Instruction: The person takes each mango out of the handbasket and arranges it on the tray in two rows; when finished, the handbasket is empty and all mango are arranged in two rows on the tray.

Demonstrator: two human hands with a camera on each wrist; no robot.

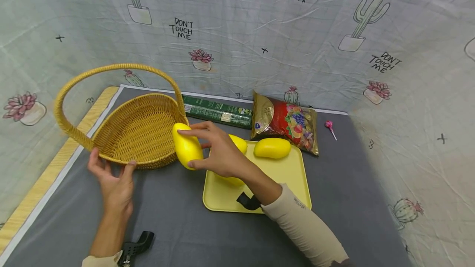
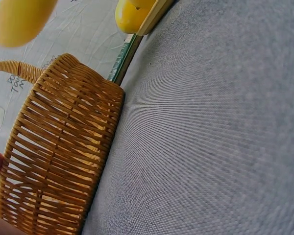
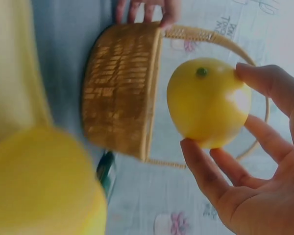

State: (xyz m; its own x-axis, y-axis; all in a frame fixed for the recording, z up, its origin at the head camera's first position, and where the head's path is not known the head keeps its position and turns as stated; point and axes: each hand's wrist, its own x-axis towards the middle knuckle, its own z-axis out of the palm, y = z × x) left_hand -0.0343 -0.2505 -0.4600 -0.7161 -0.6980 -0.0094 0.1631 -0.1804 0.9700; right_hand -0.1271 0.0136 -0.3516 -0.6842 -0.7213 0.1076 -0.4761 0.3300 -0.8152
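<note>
My right hand (image 1: 226, 153) holds a smooth yellow mango (image 1: 186, 146) between thumb and fingers, just right of the wicker basket (image 1: 142, 133). In the right wrist view the held mango (image 3: 208, 107) shows a small green stem end. My left hand (image 1: 116, 186) grips the basket's near rim at its left front. The basket has a tall arched handle, and the inside that shows holds nothing. More mangoes (image 1: 272, 148) lie on a yellow tray (image 1: 278, 180), some partly hidden beneath my right hand.
Behind the tray lie a long green package (image 1: 219, 110) and a red and gold bag (image 1: 285, 120) with fruit pictures. A pink lollipop (image 1: 329, 125) lies farther right on the grey cloth (image 1: 170, 217). A patterned curtain (image 1: 259, 32) hangs along the back.
</note>
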